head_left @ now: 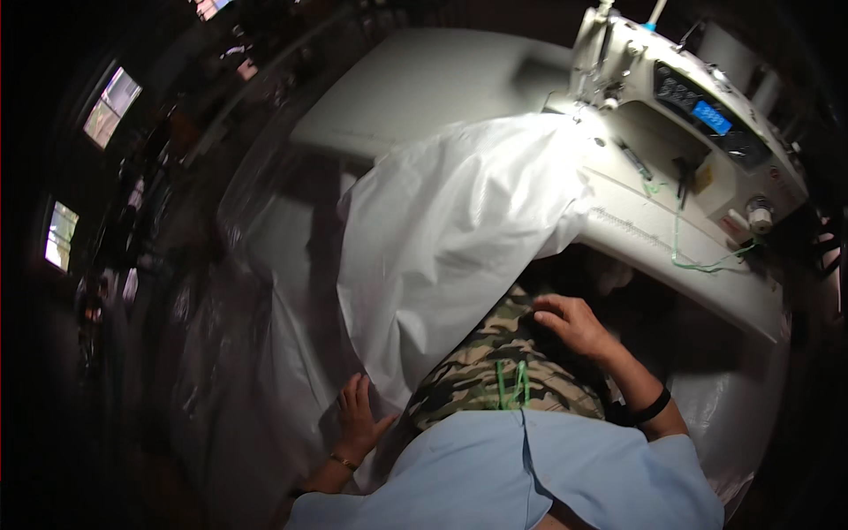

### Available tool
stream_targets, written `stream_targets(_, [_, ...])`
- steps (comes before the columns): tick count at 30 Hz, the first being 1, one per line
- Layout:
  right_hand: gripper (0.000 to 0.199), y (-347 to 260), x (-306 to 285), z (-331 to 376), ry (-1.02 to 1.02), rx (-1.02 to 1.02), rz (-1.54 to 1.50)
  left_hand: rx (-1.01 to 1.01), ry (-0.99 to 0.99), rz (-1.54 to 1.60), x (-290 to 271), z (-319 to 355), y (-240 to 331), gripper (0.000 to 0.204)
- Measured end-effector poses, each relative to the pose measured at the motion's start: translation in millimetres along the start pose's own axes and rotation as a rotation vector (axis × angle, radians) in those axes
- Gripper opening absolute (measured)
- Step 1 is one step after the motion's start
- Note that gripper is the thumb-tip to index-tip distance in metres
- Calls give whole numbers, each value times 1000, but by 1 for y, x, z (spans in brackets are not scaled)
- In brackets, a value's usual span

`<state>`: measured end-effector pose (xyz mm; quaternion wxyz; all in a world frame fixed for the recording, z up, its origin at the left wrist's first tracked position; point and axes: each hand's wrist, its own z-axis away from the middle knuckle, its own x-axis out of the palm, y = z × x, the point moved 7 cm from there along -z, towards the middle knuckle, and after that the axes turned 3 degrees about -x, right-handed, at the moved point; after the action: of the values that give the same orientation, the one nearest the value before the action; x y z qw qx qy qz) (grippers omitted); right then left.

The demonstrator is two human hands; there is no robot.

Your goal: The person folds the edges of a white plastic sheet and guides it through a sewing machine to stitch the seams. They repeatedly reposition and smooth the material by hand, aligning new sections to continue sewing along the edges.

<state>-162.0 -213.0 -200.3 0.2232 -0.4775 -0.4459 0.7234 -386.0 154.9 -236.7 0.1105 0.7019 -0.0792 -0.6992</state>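
A large white plastic sheet (433, 221) spreads from beneath the sewing machine's needle area across the table edge and hangs down to my left. My left hand (359, 422) lies against the hanging sheet at its lower part, fingers spread. Above my camouflage-trousered thigh rests my right hand (570, 323), its fingers loosely bent and nothing seen in them. The sewing machine (636, 62), white with a lit blue display, stands at the upper right, and its lamp shines on the sheet's far end. What lies directly under the needle is lost in glare.
On the machine bed are a dark slim tool (634, 161) and a loose green thread (677, 238). The pale tabletop (424, 75) reaches away to the left. More plastic sheeting (300, 265) drapes at the left. Thread cones (726, 53) stand behind the machine.
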Motion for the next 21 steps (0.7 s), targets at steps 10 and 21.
stream_targets(10, [45,8,57,-81,-136,62,-414,-785,-430,432,165,102,-95,48])
stream_targets(21, [44,-23,62,-113,-43,96,-635,-263,1127,841,-202,31,-143,46])
